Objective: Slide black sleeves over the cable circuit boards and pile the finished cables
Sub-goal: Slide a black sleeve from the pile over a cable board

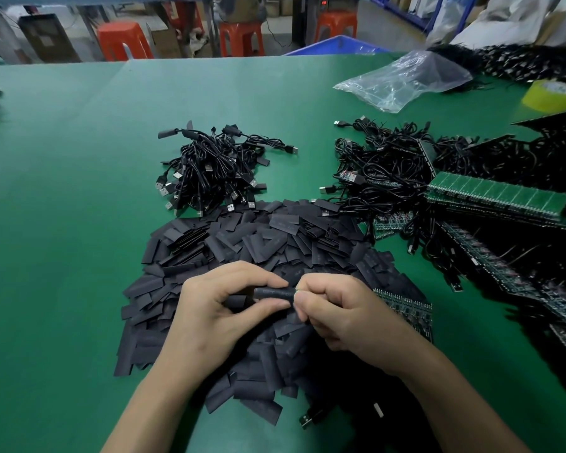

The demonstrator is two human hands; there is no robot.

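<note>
Pinching sleeve, both hands, mid-table.

Even overhead light, soft shadows, wide-angle edge bending, sharp centre.

Faint print on black sleeves, tape roll; seemingly none legible.

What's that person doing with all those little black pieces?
A person holds one black sleeve with both hands. The left hand grips one end and the right hand pinches the other. Under the hands lies a heap of loose sleeves on the green table. Behind it sits a pile of sleeved cables, and to the right a tangle of cables with circuit boards.
</note>
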